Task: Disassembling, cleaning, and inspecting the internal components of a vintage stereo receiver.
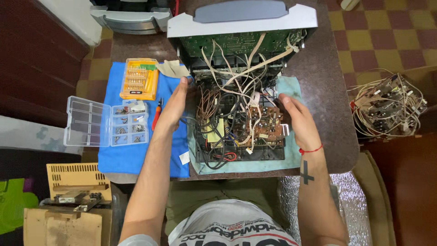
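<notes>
On a dark speckled stone table (327,91), an opened grey electronic device with its black plastic chassis (241,118) lay on a pale teal cloth (291,86), its grey lid (241,20) tipped back and a green circuit board (236,43) exposed beneath. Both bare hands flanked the chassis. The left hand (175,107) pressed flat and open against its left wall, fingers extended, gripping nothing. The right hand (298,120) rested on the right edge beside a brown circuit board (264,125), fingers loosely curled over the rim; whether it pinched anything could not be told. Beige and white wires (246,68) tangled over the boards. The step appeared to be steadying or lifting the chassis from both sides. A next move would likely need an even two-sided hold, keeping the loose wires from snagging. Left of the work, on a blue cloth (136,155), sat a yellow screwdriver-bit case (139,78), a clear compartment box of screws (107,122) and a small red-handled tool (157,114).
</notes>
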